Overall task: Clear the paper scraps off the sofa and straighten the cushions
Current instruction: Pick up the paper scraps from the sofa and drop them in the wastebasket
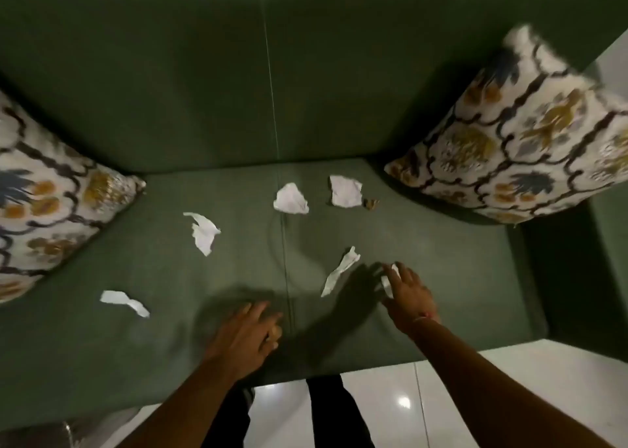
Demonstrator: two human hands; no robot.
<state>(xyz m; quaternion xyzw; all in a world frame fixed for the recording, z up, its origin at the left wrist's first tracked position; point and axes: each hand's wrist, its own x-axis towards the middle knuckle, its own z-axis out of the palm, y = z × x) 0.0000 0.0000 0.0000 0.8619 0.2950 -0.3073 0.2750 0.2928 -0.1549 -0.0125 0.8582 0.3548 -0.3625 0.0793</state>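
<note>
Several white paper scraps lie on the green sofa seat (424,243): one at the front left (124,302), one left of the middle (203,232), two near the backrest (291,199) (345,191), and a long one (339,271) beside my right hand. My right hand (407,294) has its fingers closed around a small white scrap (387,279). My left hand (249,335) rests near the seat's front edge, fingers curled on something small and pale; what it is I cannot tell. Patterned cushions lean at the left (47,196) and right (530,135) ends.
A small brown crumb-like bit (371,203) lies by the rear right scrap. The sofa's right armrest (557,271) rises past the right cushion. White glossy floor tiles (509,386) lie in front of the sofa, with my dark trouser legs (336,413) at the seat edge.
</note>
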